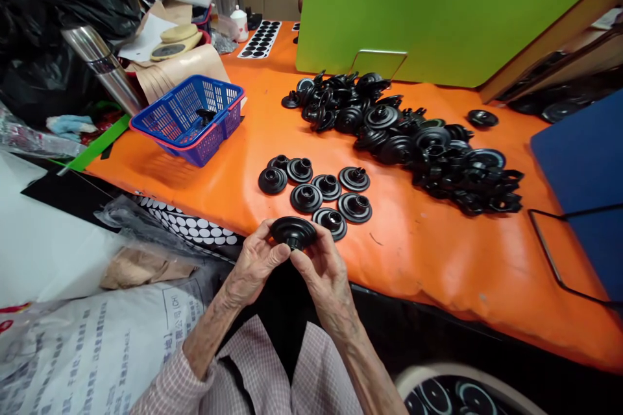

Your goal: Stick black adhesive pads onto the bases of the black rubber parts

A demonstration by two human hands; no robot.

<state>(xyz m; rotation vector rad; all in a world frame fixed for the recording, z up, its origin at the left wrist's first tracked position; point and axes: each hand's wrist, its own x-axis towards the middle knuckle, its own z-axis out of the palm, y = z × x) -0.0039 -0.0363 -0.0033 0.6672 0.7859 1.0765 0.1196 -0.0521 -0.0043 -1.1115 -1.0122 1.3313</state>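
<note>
Both hands hold one round black ridged part (pixel 293 232) just off the near edge of the orange table (pixel 253 185), its narrow stem turned toward me. My left hand (pixel 256 266) grips its left rim, with the thumb by the stem. On the other side my right hand (pixel 328 272) has its fingers behind the rim and its thumb close to the left one. Beyond them, several similar black discs (pixel 306 197) lie on the table with their stems up. A large heap of black parts (pixel 389 126) stretches behind and to the right.
A blue basket (pixel 195 149) with a small black piece inside stands at the left. Upright green (pixel 413 13) and blue (pixel 584 162) boards border the heap. A steel flask (pixel 100 65) leans at the back left. A round tub (pixel 413 379) of black discs is at the lower right.
</note>
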